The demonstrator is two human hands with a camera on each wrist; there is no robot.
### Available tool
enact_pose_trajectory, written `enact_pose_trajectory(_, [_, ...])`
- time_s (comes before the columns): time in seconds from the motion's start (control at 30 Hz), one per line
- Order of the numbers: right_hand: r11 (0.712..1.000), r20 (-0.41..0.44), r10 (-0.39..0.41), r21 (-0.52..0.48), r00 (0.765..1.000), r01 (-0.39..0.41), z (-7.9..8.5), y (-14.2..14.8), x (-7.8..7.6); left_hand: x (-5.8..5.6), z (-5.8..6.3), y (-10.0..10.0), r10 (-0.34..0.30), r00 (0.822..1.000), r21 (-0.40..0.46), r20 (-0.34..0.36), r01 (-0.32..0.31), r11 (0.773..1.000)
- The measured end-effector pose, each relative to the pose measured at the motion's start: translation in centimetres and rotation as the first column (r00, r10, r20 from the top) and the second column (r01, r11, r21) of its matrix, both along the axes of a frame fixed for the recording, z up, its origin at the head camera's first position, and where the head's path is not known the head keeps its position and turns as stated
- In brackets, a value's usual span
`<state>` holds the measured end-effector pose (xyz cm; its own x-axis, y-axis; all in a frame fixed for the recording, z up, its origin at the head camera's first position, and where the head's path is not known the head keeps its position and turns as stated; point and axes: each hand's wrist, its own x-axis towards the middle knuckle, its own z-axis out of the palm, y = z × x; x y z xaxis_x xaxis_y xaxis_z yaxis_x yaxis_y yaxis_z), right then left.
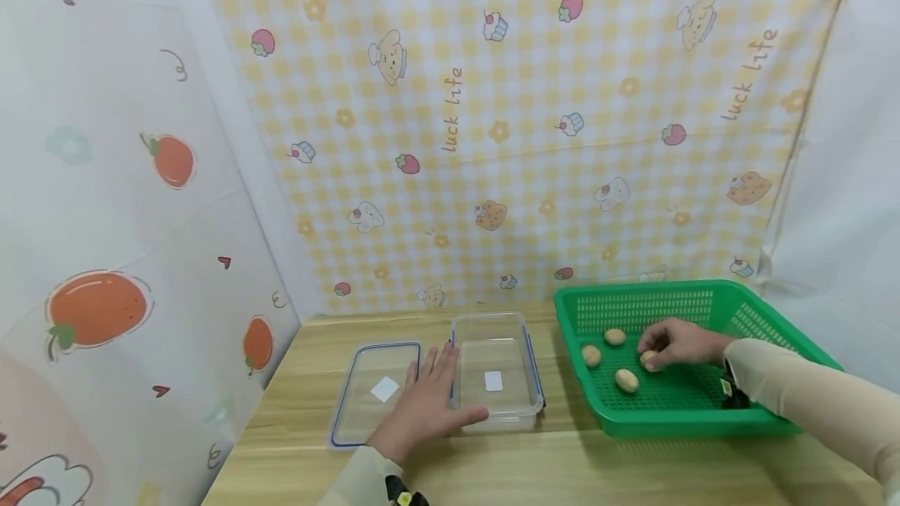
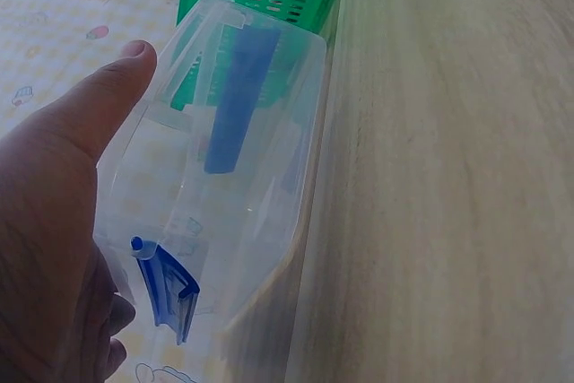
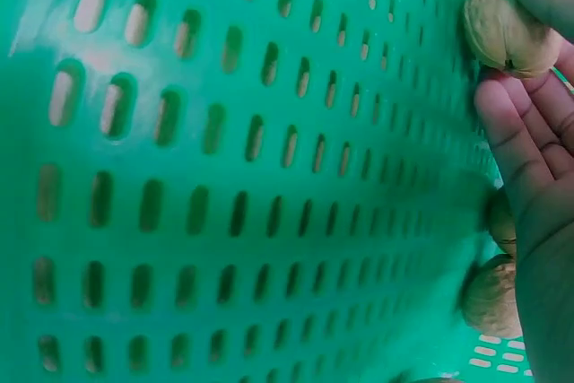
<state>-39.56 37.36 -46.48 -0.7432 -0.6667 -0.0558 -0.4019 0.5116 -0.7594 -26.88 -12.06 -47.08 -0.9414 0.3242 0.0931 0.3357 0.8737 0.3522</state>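
Note:
In the head view my right hand (image 1: 683, 342) reaches into a green plastic basket (image 1: 703, 422) and pinches a walnut (image 3: 504, 29) between thumb and fingertips. Other walnuts (image 1: 627, 381) lie on the basket floor to the left of that hand. My left hand (image 1: 425, 404) has its fingers extended and thumb spread, at the left side of a clear plastic box (image 1: 492, 356) with blue clips. In the left wrist view the thumb is by the box's rim; whether the fingers press on its wall I cannot tell.
The box's clear lid (image 1: 358, 404) with a blue-edged seal lies flat to the left, partly behind the left hand. Everything stands on a wood-grain table (image 1: 513, 475). A checked cloth (image 1: 527, 178) hangs behind, and a printed sheet (image 1: 204, 240) hangs on the left.

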Motion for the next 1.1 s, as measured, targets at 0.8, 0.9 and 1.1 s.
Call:
enact_pose_trajectory(0.8, [0.977,-0.136,-0.213,-0.023,0.967,0.212,8.2,-7.8,-1.7,-0.9,-0.1,-0.8,0.005,0.999,0.008,-0.034,-0.005,1.0])
enact_pose_trajectory(0.9, [0.973,-0.152,-0.231,-0.035,0.961,0.229,8.5,-9.4,-1.6,-0.9,-0.3,-0.6,0.004,1.0,-0.001,-0.029,-0.004,1.0])
enact_pose_trajectory(1.1, [0.966,-0.158,-0.253,-0.103,0.955,0.239,9.1,-12.5,-0.8,-0.8,-0.4,-0.3,-0.004,1.0,0.005,-0.025,0.005,1.0])
